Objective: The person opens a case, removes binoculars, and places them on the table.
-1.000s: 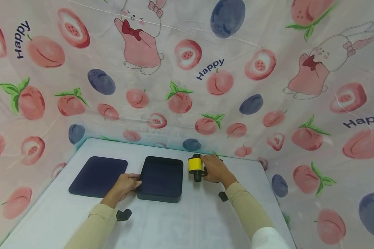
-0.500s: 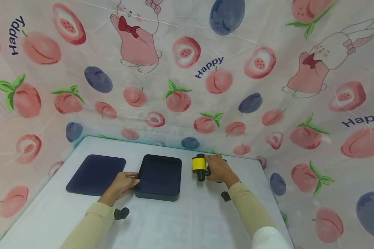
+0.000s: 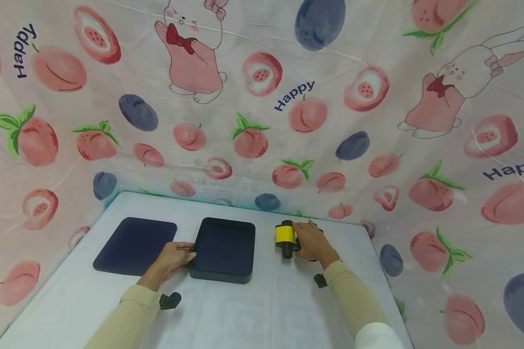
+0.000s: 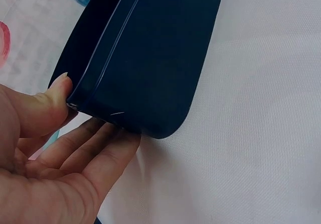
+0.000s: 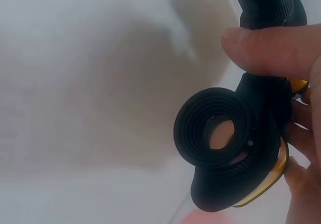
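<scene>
My left hand (image 3: 171, 259) holds the near-left wall of a dark navy open-topped box (image 3: 222, 249). In the left wrist view the thumb lies over the box's rim, and the fingers (image 4: 113, 158) press against its outer side. To the right of the box, my right hand (image 3: 312, 241) grips a pair of black and yellow binoculars (image 3: 285, 234). One eyecup (image 5: 213, 128) faces the right wrist camera, and the thumb (image 5: 271, 48) lies across the bridge between the barrels. In the head view the hand hides the binoculars' right barrel.
A flat dark rounded-corner panel, like a lid (image 3: 135, 246), lies left of the box on the white tabletop (image 3: 244, 315). Behind and at both sides hangs a fruit-and-rabbit printed curtain (image 3: 227, 140). A black wrist mount (image 3: 170, 300) shows beneath the left wrist.
The right hand has carried the binoculars a little to the right, farther from the box. The left hand keeps its hold on the box wall, and the view has shifted slightly.
</scene>
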Demonstrator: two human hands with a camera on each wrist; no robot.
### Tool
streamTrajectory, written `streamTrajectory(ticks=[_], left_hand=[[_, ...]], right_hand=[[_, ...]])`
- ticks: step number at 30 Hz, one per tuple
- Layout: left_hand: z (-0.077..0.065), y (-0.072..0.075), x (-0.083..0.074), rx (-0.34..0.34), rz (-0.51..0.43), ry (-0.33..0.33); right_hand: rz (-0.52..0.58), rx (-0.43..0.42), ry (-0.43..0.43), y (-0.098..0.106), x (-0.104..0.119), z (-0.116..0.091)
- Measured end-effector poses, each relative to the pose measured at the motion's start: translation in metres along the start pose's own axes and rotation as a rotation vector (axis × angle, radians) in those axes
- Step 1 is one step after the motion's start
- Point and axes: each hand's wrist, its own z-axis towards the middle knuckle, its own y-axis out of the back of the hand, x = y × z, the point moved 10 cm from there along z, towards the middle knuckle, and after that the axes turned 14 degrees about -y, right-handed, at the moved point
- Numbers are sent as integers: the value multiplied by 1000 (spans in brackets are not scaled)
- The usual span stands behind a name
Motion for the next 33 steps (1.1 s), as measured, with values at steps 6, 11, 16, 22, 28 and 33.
streamTrajectory(ticks=[6, 11, 16, 22, 28, 33], left_hand=[[-2, -1, -1, -2, -1, 2], [-2, -2, 0, -7, -3, -4], [-1, -2, 2, -18, -6, -2], [1, -2, 0, -16, 0, -14], [0, -3, -1, -16, -3, -24], [-3, -4, -2, -12, 14, -36]], right_hand=[[-2, -1, 2, -4, -3, 0], [-2, -13, 13, -6, -4, -2], [-2, -15, 20, -10, -5, -3], [-3, -15, 12, -12, -6, -2], [21, -12, 9, -15, -5, -2], [21, 4, 15, -23, -5, -2]])
